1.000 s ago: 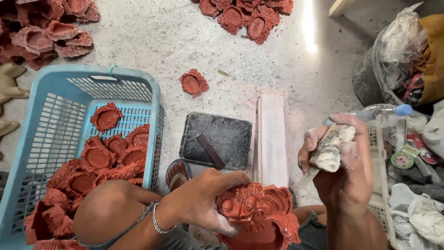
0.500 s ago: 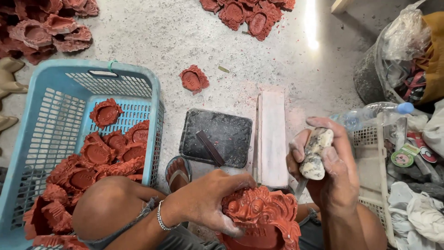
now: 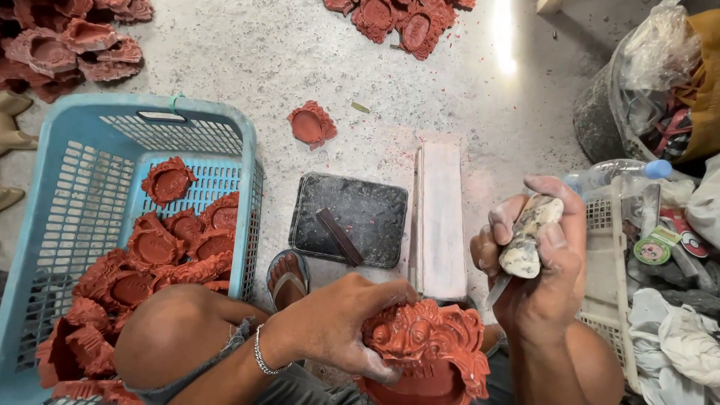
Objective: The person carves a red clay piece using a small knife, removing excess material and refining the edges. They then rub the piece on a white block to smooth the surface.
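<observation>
Speckled grey concrete floor, dusted with reddish powder, fills the head view, and the person sits low over it with a knee and a sandalled foot showing.

The left hand is curled tight around the red carved mask-shaped casting, fingers wrapped over its left edge, holding it at the lap, face up. The right hand is just to the right of and above the casting, closed around the mottled grey-white handle of a small knife; a short blade pokes out below the fist toward the casting's upper right edge. Whether the blade touches the casting cannot be told.

Just beyond the left hand lies a dark square rubber mat with a small dark bar on it, and beside it, just ahead of the right hand, a long pale rectangular block. Further out, ahead of both hands, a single red casting lies alone on the floor.

Left of the left hand stands a light blue plastic basket holding many red castings. More red castings are heaped at the far left and far top. Right of the right hand sit a white plastic basket, a clear plastic bottle with a blue cap and crumpled rags.
</observation>
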